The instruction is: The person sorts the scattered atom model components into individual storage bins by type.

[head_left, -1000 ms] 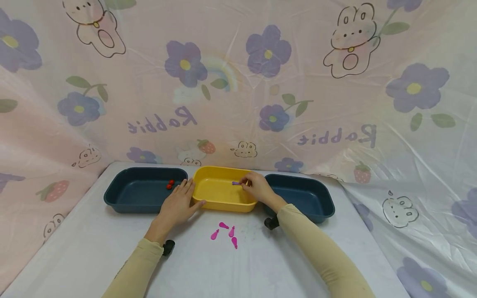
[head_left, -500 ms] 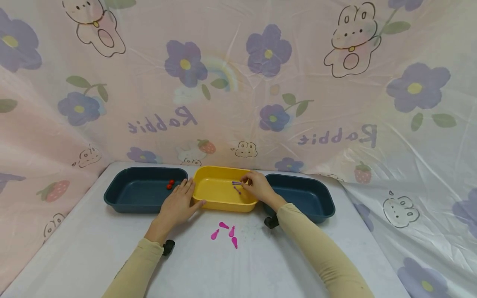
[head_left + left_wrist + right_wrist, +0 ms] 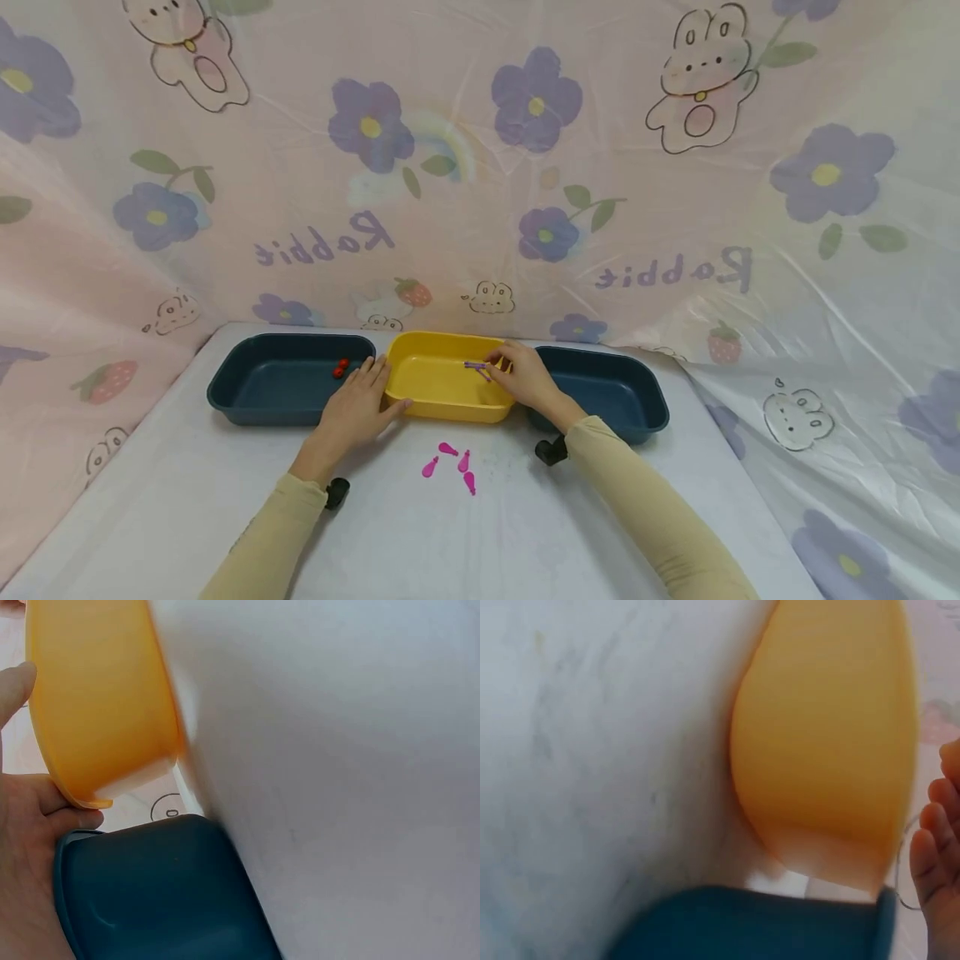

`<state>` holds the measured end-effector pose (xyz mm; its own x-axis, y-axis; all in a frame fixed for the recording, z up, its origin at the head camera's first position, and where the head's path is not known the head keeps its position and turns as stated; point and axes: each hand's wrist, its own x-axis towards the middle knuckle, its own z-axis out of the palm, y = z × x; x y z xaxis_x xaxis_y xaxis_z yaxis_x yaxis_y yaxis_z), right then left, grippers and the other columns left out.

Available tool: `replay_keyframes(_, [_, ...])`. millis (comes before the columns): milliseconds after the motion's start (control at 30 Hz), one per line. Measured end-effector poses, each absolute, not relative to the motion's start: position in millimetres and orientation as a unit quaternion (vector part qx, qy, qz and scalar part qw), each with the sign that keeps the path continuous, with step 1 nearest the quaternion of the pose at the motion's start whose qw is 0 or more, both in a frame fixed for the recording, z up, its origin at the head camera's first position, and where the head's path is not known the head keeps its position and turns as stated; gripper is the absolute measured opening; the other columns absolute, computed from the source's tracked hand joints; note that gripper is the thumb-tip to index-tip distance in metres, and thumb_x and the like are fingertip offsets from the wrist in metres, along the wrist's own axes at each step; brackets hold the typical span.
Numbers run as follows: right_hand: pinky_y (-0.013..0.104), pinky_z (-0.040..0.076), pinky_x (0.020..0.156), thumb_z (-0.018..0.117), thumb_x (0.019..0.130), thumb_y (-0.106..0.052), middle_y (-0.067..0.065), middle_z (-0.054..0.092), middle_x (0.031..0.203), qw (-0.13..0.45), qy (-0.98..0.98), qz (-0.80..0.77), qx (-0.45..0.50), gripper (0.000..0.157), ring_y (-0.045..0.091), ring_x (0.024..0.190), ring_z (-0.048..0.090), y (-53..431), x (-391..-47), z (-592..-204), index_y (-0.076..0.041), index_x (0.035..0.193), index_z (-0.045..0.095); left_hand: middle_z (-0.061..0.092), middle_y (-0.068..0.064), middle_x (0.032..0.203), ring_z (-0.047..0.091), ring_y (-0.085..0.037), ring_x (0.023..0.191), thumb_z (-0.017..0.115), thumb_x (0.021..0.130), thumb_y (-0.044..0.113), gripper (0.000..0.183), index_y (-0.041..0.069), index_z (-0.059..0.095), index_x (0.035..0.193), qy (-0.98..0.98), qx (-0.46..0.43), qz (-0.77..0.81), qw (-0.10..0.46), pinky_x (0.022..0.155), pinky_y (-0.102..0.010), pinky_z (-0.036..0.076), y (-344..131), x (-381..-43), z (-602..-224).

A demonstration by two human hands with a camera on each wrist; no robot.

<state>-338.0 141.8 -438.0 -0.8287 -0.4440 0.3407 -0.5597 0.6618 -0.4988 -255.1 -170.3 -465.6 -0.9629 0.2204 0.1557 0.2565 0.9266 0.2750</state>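
Observation:
My right hand (image 3: 525,379) reaches over the right part of the yellow tray (image 3: 450,411), pinching thin purple sticks (image 3: 475,365) with knobbed ends between thumb and fingertips. One of the sticks slants down below the others, right by the fingertips. My left hand (image 3: 356,408) lies with straight fingers across the neighbouring rims of the yellow tray and the left dark blue tray (image 3: 262,415). In the left wrist view its thumb (image 3: 16,686) touches the yellow rim. Fingers of the right hand (image 3: 941,855) show beyond the yellow tray in the right wrist view; the sticks are hidden there.
Small red pieces (image 3: 339,372) lie in the left dark blue tray. A second dark blue tray (image 3: 622,396) stands on the right, partly behind the right wrist. Several pink bulb-shaped pieces (image 3: 464,461) lie on the white table (image 3: 420,542) in front. A printed curtain (image 3: 450,183) hangs behind.
A second purple stick has come into sight below the right fingertips, then moved closer to the first. Both hands stay nearly in place; the head view has shifted slightly.

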Motion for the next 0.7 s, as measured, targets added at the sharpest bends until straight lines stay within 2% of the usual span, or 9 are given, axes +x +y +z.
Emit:
replay_keyframes(400, [0.029, 0.052, 0.066, 0.073, 0.099, -0.014, 0.005, 0.068, 0.108, 0.170, -0.890, 0.325, 0.272, 0.018, 0.017, 0.080, 0.060, 195, -301, -423, -0.006, 0.114, 0.076, 0.027, -0.022, 0.168, 0.021, -0.042, 0.157, 0.059, 0.101, 0.058, 0.090, -0.004, 0.031, 0.160, -0.980, -0.124, -0.143, 0.066, 0.126, -0.060, 0.017, -167, -254, -462])
replay_keyframes(700, [0.031, 0.048, 0.066, 0.075, 0.097, -0.014, 0.007, 0.068, 0.117, 0.222, -0.891, 0.314, 0.242, 0.024, 0.021, 0.088, 0.061, 243, -281, -421, -0.009, 0.120, 0.074, 0.044, -0.022, 0.160, 0.038, -0.042, 0.149, 0.068, 0.099, 0.046, 0.079, -0.004, 0.044, 0.155, -0.975, -0.121, -0.143, 0.115, 0.124, -0.063, 0.023, -161, -244, -456])
